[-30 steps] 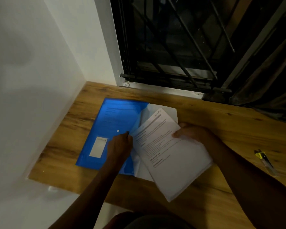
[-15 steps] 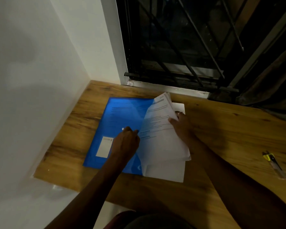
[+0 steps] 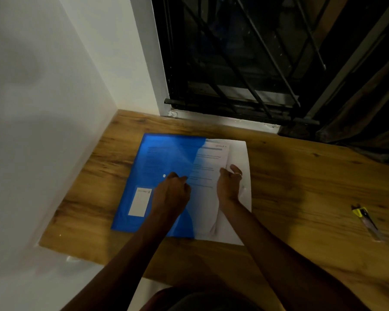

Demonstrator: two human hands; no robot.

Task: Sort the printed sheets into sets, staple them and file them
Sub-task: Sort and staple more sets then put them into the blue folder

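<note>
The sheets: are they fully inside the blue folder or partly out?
Partly out. The sheets show through the folder on the left; their right part lies bare, gripped by the right hand.

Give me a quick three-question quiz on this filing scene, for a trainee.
1. True or false: the printed sheets stick partly out of the blue folder.
2. The left hand grips: A the folder's open edge; B a mug; C a pen.
3. Fill in: the yellow-and-black tool lies on the wooden desk to the folder's ___.
Key: 1 true; 2 A; 3 right.
</note>
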